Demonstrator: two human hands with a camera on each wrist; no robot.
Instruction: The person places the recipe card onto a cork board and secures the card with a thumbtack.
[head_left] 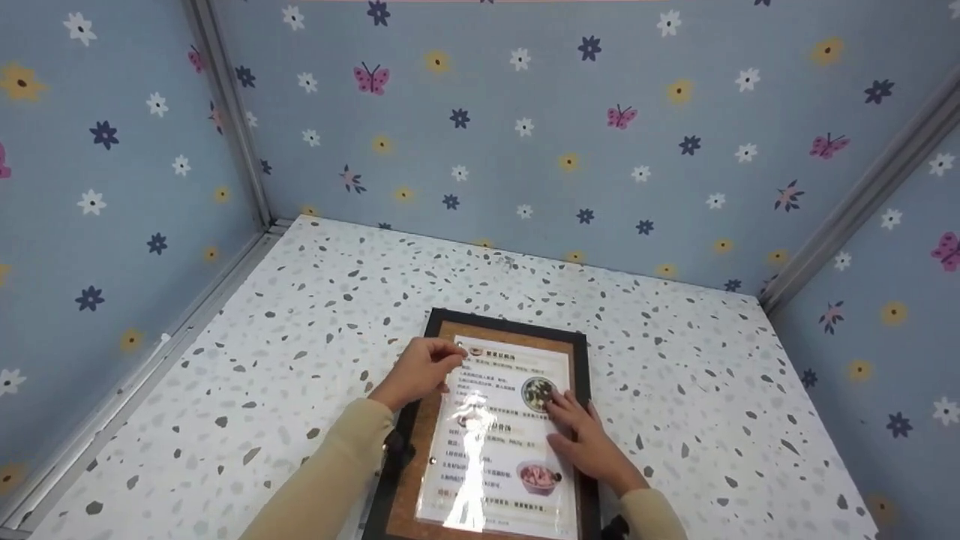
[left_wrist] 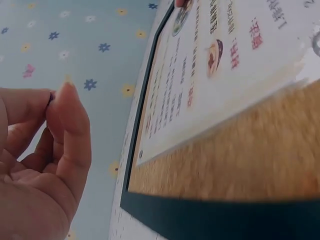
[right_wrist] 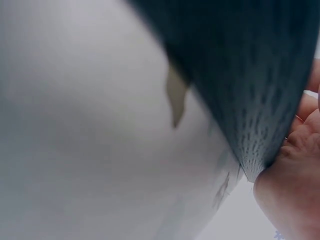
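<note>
A laminated sheet (head_left: 495,457) printed with text and food pictures lies on a cork board (head_left: 409,499) with a black frame. At the sheet's upper left corner, my left hand (head_left: 422,367) holds thumb and index finger together. In the left wrist view a tiny dark thing (left_wrist: 51,98) shows between those fingertips; its kind is too small to tell. My right hand (head_left: 589,442) rests on the right side of the sheet, fingers spread, near the green soup picture (head_left: 538,394). The right wrist view shows mostly the board's dark frame (right_wrist: 240,75) beside that hand.
The board lies on a white speckled table (head_left: 300,360). Blue flower-patterned panels (head_left: 487,97) stand at the back and both sides, with grey metal posts (head_left: 232,112) at the corners. Small round rings (left_wrist: 141,154) show along the sheet's left edge.
</note>
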